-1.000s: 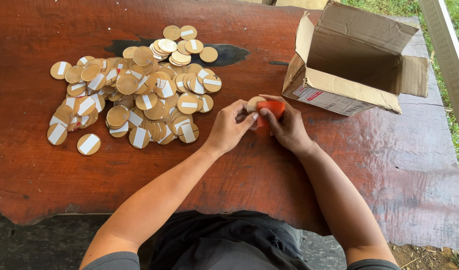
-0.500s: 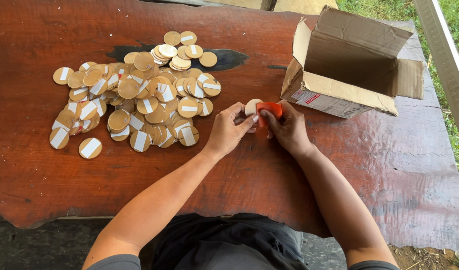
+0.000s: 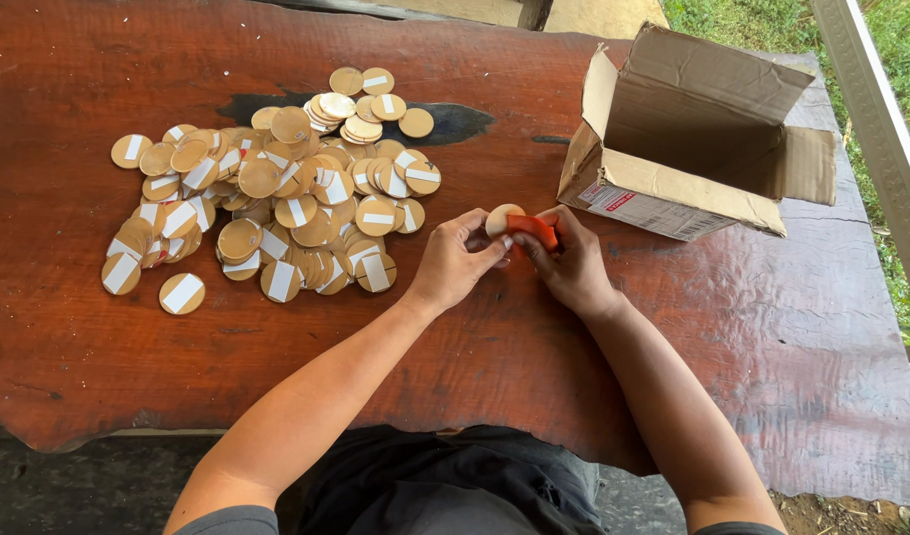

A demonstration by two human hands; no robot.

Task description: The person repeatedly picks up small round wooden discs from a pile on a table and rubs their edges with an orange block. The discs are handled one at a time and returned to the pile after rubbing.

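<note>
My left hand (image 3: 453, 263) pinches a small round tan disc (image 3: 501, 218) at its fingertips, just above the reddish wooden table (image 3: 98, 376). My right hand (image 3: 574, 267) grips a small orange tool (image 3: 532, 230) pressed against that disc. Both hands meet near the table's middle, to the right of a large pile of round tan discs (image 3: 277, 198), many with a white strip on them. What kind of tool the orange thing is cannot be made out.
An open brown cardboard box (image 3: 673, 188) lies on its side just beyond my right hand. A dark knot (image 3: 455, 121) marks the wood behind the pile. Grass and a pale rail (image 3: 871, 109) run along the table's right side.
Both hands stay together at the same spot; the fingers have shifted slightly around the disc and the orange tool. The pile and box are unmoved.
</note>
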